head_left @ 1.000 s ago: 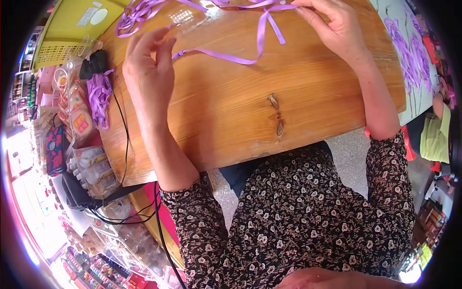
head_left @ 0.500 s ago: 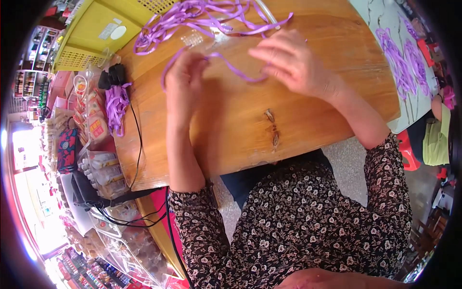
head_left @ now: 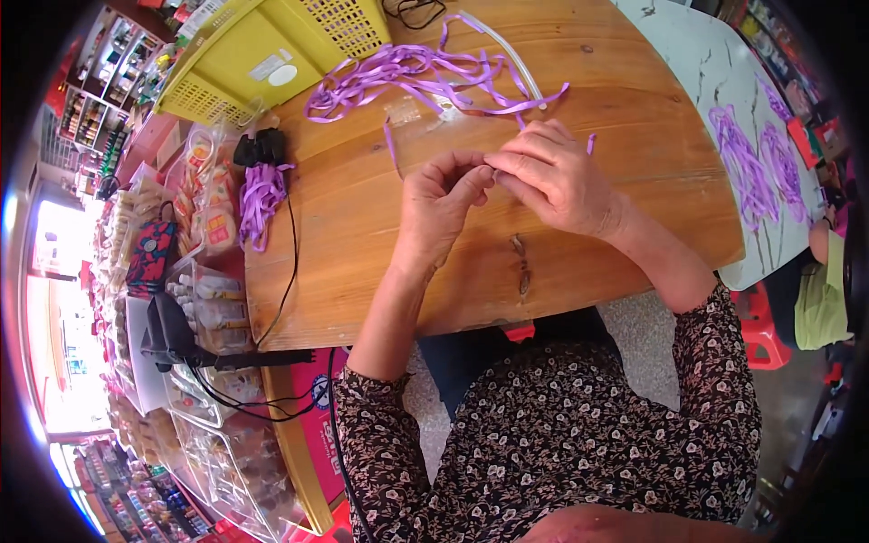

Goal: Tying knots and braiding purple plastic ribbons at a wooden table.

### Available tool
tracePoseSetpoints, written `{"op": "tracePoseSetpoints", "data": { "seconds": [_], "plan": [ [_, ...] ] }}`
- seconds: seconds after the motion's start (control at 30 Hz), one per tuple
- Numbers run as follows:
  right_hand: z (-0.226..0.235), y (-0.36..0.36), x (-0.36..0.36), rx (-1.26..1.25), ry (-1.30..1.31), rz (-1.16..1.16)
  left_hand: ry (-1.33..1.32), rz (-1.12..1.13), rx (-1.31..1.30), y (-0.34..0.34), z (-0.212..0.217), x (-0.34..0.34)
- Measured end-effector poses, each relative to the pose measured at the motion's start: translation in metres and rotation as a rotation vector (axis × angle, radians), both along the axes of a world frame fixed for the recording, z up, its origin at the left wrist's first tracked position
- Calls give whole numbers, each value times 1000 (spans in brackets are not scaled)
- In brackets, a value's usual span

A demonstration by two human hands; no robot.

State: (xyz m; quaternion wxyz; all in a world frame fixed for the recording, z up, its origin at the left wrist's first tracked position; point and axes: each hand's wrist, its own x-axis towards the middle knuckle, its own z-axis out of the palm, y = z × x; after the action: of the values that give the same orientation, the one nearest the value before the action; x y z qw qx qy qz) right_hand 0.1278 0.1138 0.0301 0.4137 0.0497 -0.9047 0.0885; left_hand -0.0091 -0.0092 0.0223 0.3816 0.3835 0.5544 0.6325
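Ribbon (head_left: 392, 149) lies mostly hidden in the two hands, which meet above the middle of the surface (head_left: 344, 253), well in from its near edge. Left hand (head_left: 440, 204) has thumb and forefinger pinched together; right hand (head_left: 554, 179) pinches from the other side, its fingertips touching or nearly touching the left's. Only a small bit of purple shows between them, so what exactly each grips there is covered.

One narrow length stands out beyond the left hand, its long axis pointing toward the far edge and leaning slightly left; the left hand is nearer to it. A short purple end shows just past the right hand, toward the right edge; whether it is the same strip, I cannot tell.

Farther off lies the pile (head_left: 389, 81), beside the yellow crate (head_left: 237, 56) at the far left corner.
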Motion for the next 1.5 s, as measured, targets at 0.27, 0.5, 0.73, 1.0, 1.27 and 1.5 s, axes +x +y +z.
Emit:
{"op": "tracePoseSetpoints", "data": {
  "seconds": [0.27, 0.5, 0.73, 1.0, 1.27, 1.5],
  "plan": [
    [2, -4, 3, -156, -5, 73, -57, 31, 131, -8, 8, 12],
    [7, -5, 12, -659, -145, 246, 254, 38, 23, -22, 20, 19],
    [42, 17, 51, -110, 30, 72, 1202, 182, 128, -44, 36, -2],
    [59, 67, 130, -128, 10, -235, 1370, 384, 69, -91, 37, -54],
    [44, 111, 193, -407, 188, -487, 1481, 416, 24, -122, 32, -82],
    [35, 143, 234, -902, 546, -430, 1434, 524, -51, -155, 21, -114]
  ]
}}
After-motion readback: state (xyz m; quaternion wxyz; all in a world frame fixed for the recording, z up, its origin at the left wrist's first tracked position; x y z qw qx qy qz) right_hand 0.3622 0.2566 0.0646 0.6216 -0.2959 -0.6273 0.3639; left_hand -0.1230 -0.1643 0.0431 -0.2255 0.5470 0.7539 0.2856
